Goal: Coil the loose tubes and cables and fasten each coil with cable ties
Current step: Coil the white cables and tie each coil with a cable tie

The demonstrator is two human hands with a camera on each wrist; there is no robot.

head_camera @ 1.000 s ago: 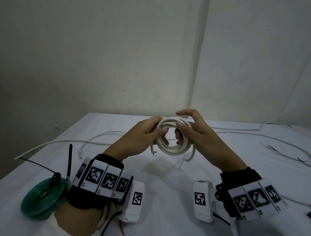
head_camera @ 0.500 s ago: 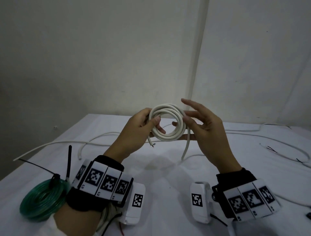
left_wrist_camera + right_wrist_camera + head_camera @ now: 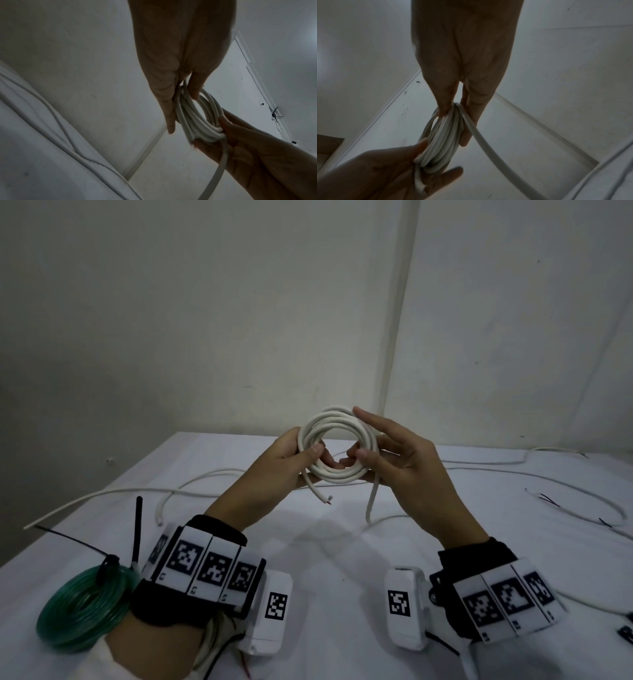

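Since a moment ago right hand [image 3: 407, 460] has closed back onto white cable coil [image 3: 337, 446], left hand [image 3: 284, 463] pinching its other side, fingertips hidden behind loops, wristband marker lettering too small to read

The round coil of white cable [image 3: 337, 445] has a smooth, matt plastic-looking sheath; a bare reddish metal tip [image 3: 329, 501] shows at its cut end. The coil of translucent green tubing [image 3: 82, 607] at the table's near left corner looks glossy and smooth, bound by thin black plastic cable ties [image 3: 109, 564]. The table [image 3: 342, 559] is covered in matt white cloth, lightly wrinkled. The pale wall [image 3: 205, 320] behind looks matt and faintly scuffed.
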